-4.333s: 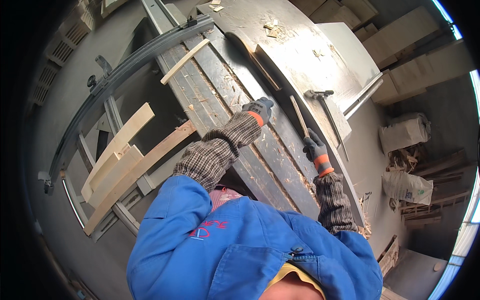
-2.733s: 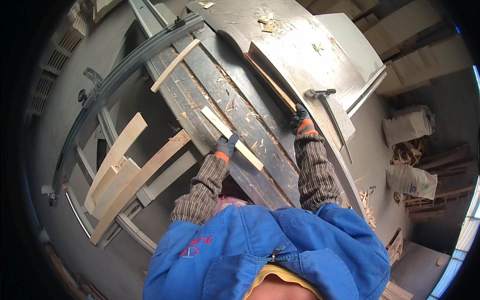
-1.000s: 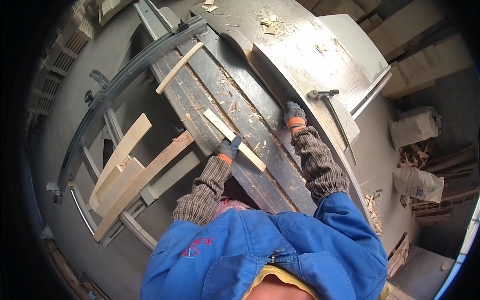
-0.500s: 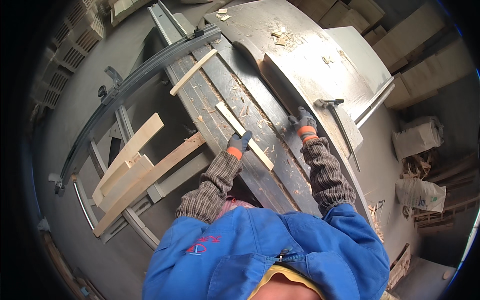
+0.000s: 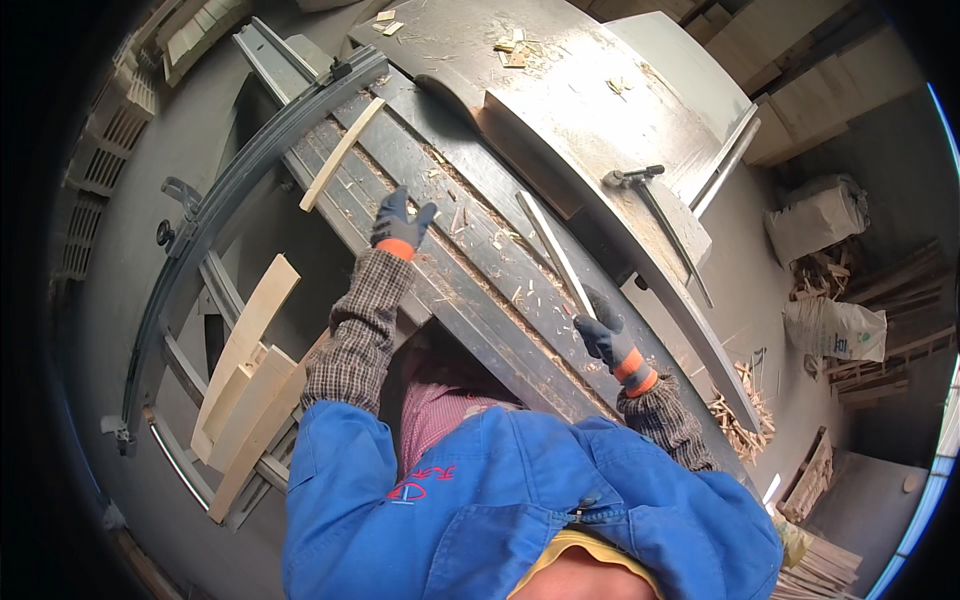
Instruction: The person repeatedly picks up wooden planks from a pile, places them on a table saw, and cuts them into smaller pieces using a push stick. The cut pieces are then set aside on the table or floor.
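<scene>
My right hand (image 5: 606, 338), in a dark glove with an orange cuff, is closed on the near end of a narrow wooden strip (image 5: 552, 248). The strip slants away to the far left, over the metal saw table (image 5: 480, 315). My left hand (image 5: 398, 220), gloved alike, is over the table's left part with thumb and fingers apart. A second wooden strip (image 5: 343, 153) lies just beyond it, across the table's left edge. Beyond my right hand stands a long upright fence (image 5: 530, 150). Whether any blade shows cannot be made out.
A grey rail (image 5: 230, 180) curves along the left. Boards (image 5: 250, 385) rest on the frame at the lower left. A hammer-like tool (image 5: 655, 210) lies on the right-hand surface. Sawdust and chips (image 5: 515, 45) litter the table. White sacks (image 5: 835, 328) and offcuts (image 5: 745, 415) are at right.
The strip has passed from my left hand to my right and now points farther right. My left hand has moved away to the far left; my right hand has come nearer to me.
</scene>
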A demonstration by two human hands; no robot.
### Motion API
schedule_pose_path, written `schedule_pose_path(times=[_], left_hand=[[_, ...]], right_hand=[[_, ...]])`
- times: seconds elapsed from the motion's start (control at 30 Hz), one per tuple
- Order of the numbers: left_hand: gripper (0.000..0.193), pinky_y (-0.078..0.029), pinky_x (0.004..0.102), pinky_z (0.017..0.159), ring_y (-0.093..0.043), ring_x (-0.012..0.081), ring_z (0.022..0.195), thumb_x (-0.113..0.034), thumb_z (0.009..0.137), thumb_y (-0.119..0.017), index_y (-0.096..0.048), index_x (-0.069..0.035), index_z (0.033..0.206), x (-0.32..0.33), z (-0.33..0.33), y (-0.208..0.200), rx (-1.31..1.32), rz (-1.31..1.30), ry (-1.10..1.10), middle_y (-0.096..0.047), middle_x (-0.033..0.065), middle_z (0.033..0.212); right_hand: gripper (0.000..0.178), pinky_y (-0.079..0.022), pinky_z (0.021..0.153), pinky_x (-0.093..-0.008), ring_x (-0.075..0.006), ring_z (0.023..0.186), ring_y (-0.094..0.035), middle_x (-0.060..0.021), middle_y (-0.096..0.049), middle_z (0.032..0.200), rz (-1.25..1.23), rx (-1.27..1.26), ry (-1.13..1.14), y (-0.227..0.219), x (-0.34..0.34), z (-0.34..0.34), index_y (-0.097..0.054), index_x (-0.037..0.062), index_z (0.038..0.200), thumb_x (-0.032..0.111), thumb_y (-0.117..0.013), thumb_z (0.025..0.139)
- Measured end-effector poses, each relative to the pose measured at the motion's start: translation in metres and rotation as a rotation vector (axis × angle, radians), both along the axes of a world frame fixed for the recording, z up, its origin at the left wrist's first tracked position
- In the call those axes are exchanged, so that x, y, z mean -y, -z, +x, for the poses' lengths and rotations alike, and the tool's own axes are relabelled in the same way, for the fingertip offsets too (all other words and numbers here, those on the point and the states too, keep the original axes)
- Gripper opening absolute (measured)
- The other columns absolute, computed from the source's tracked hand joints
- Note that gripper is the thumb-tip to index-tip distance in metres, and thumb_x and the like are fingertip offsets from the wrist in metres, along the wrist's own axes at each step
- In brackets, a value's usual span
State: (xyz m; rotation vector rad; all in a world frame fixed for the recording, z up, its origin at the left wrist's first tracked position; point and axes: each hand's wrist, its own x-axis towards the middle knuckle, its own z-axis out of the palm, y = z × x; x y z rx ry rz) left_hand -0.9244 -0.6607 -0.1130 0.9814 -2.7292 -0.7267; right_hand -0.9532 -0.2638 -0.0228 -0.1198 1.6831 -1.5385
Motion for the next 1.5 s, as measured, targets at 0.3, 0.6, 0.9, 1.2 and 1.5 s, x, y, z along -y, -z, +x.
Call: schedule_pose_path(times=[0.3, 0.6, 0.9, 1.2, 1.5], left_hand=[[0.084, -0.039, 0.0474, 0.1, -0.038, 0.0337, 0.126, -0.047, 0.08, -0.062, -0.016, -0.021, 0.146, 0.216, 0.026, 0.027, 0.574, -0.233, -0.155, -0.035, 0.0173, 0.139], [0.057, -0.046, 0.0435, 0.092, -0.054, 0.0366, 0.11, -0.037, 0.084, -0.058, -0.043, -0.009, 0.132, 0.226, 0.02, 0.035, 0.41, -0.192, -0.131, -0.05, 0.0237, 0.126], [0.042, -0.045, 0.0234, 0.055, -0.054, 0.0092, 0.062, -0.017, 0.091, -0.053, -0.047, -0.017, 0.133, 0.067, 0.095, 0.029, -0.438, 0.64, -0.003, -0.064, 0.006, 0.086], [0.035, -0.03, 0.0201, 0.037, -0.039, 0.0038, 0.042, -0.023, 0.095, -0.047, -0.051, -0.021, 0.13, -0.046, 0.029, -0.025, -0.248, 1.14, -0.032, -0.056, 0.001, 0.063], [0.038, -0.047, 0.0292, 0.055, -0.055, 0.013, 0.054, -0.026, 0.091, -0.047, -0.054, -0.018, 0.128, -0.053, -0.022, -0.025, -0.113, 0.746, 0.058, -0.059, 0.0063, 0.071]], right_hand=[[0.016, -0.028, 0.043, -0.0219, -0.0065, 0.048, -0.039, 0.0023, -0.046, 0.059, 0.268, 0.044, 0.182, 0.002, -0.049, -0.005, -0.059, 0.0072, 0.08, 0.022, -0.055, 0.085], [0.047, -0.027, 0.04, -0.021, -0.0056, 0.044, -0.038, 0.0019, -0.051, 0.064, 0.227, 0.099, 0.209, 0.003, -0.054, -0.02, -0.05, 0.0061, 0.128, 0.016, -0.054, 0.081], [0.057, -0.026, 0.04, -0.0207, -0.0059, 0.044, -0.036, 0.0002, -0.054, 0.068, 0.183, 0.1, 0.236, 0.007, -0.054, -0.026, -0.041, 0.0111, 0.138, 0.016, -0.052, 0.082], [0.054, -0.027, 0.041, -0.0215, -0.0067, 0.044, -0.037, -0.0008, -0.056, 0.066, 0.157, 0.043, 0.215, 0.022, -0.065, -0.033, -0.047, 0.0128, 0.134, 0.019, -0.054, 0.081], [0.051, -0.025, 0.037, -0.0228, -0.0071, 0.039, -0.036, -0.0029, -0.058, 0.064, 0.126, 0.048, 0.254, 0.029, -0.064, -0.044, -0.05, 0.0112, 0.132, 0.017, -0.056, 0.082]])
